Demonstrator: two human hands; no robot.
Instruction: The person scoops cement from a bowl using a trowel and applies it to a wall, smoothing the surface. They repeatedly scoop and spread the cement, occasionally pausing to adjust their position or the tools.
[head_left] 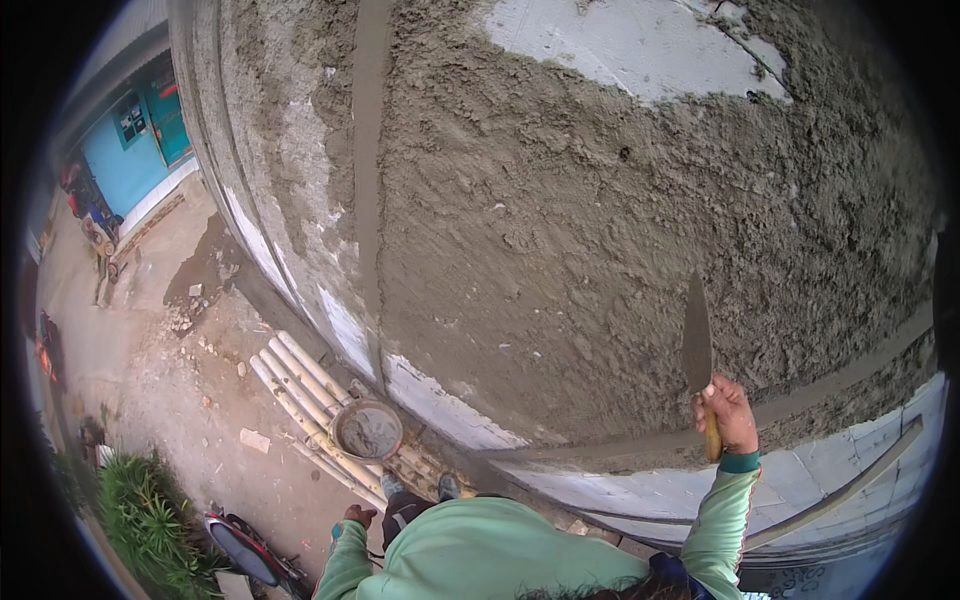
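Note:
My right hand (pixel 732 412) is closed round the wooden handle of a pointed trowel (pixel 697 335). Its long, mortar-smeared blade points up against the wet grey plaster (pixel 540 220) on the wall; whether it touches cannot be told. Down by my side hangs my left hand (pixel 361 516), small in view, with nothing visible in it and its fingers loosely apart. A round bucket of wet mortar (pixel 368 432) stands by my feet on bamboo poles. The plaster is rough and ridged, with a smoother vertical strip (pixel 368 150) on its left and another band along the bottom.
Bare pale blocks (pixel 630 45) show at the wall's top and lower edge. A wooden batten (pixel 850 485) slants across the lower right. Bamboo poles (pixel 300 385) form the platform under me. Below lie the ground with rubble, a green plant (pixel 150 515) and a parked motorbike (pixel 250 550).

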